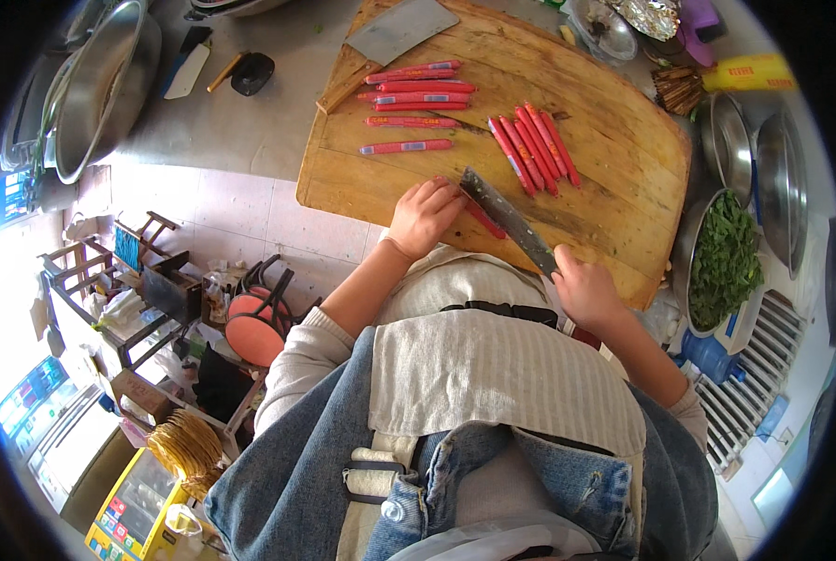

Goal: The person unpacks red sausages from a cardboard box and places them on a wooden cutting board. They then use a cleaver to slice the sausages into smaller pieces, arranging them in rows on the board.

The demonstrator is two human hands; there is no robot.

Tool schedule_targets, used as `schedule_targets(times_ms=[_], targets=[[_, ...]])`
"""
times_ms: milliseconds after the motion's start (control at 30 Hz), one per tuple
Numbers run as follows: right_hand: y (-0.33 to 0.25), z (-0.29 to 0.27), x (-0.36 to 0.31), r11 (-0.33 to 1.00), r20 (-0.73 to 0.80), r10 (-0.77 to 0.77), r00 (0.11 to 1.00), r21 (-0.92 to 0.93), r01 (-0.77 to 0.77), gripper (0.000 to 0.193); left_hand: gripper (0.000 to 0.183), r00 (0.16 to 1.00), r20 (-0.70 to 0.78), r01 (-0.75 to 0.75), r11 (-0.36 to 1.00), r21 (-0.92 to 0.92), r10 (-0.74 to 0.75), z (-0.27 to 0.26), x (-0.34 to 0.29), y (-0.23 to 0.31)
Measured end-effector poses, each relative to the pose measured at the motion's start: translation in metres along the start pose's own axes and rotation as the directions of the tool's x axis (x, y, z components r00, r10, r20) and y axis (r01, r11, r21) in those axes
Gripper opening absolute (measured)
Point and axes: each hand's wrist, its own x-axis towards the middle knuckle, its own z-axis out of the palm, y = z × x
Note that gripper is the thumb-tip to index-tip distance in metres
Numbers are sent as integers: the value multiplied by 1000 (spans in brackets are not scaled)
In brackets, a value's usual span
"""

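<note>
A: Where are the sausages lying?
B: All on the wooden cutting board (pixel 619 220). One red-wrapped sausage (pixel 486 222) is lying at the near edge, close to the apron, partly hidden by fingers and blade. A left-hand batch (pixel 423 97) is lying crosswise, the upper ones bunching, the lower two sitting apart. A right-hand batch (pixel 538 150) is slanting side by side, just beyond the knife.

A: How far along?
B: Judging only: one piece is getting attention, the two batches are waiting or finished. Which is which, I am not telling from here; any nicks in the film are too small to make out. Every sausage is showing red wrapping, and no slices are showing. The near one is looking unfinished.

A: Left hand?
B: The left hand (pixel 427 220) is bending its fingers close together over the near sausage's far end, apparently holding it right beside the blade tip. The thumb's placing is staying unclear.

A: Right?
B: The right hand (pixel 584 288) is closing in a fist around the handle of a dark-bladed knife (pixel 513 222). The blade is slanting across the board's near side, alongside the sausage; contact is unclear. A wood-handled cleaver (pixel 404 33) is resting unused at the far left.
</note>
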Motion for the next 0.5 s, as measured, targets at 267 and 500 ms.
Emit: schedule_targets(times_ms=[267,500], targets=[[-17,-8,9,1000,-4,-12,1000,23,12,17,27,999,-4,50,998,-35,-50,3,-5,2],[-31,-19,19,1000,62,-15,998,0,15,18,25,998,4,56,997,-52,-56,1,-2,1]])
